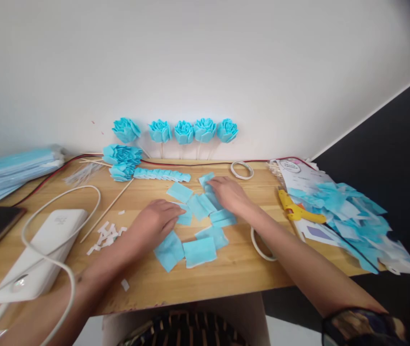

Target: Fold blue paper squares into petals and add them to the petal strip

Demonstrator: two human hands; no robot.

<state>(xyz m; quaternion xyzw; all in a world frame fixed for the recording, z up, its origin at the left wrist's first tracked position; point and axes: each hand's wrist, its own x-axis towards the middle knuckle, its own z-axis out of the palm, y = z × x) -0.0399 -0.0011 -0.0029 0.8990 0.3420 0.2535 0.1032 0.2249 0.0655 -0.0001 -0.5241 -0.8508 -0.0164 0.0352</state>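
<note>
Several light-blue fabric squares lie spread over the middle of the wooden table. My left hand is closed, its fingertips on a blue fabric square at the left of the group. Farther back, my right hand has its fingers bent down over another blue fabric square; its thumb is hard to make out. Between the hands rests a pleated blue square. Nearer to me lie more flat squares, one of them the front blue square.
Blue fabric roses on sticks lean along the wall. A row of folded blue pieces lies behind the squares. At right are a yellow glue gun, blue scraps and a tape roll. A white power bank with cable sits left.
</note>
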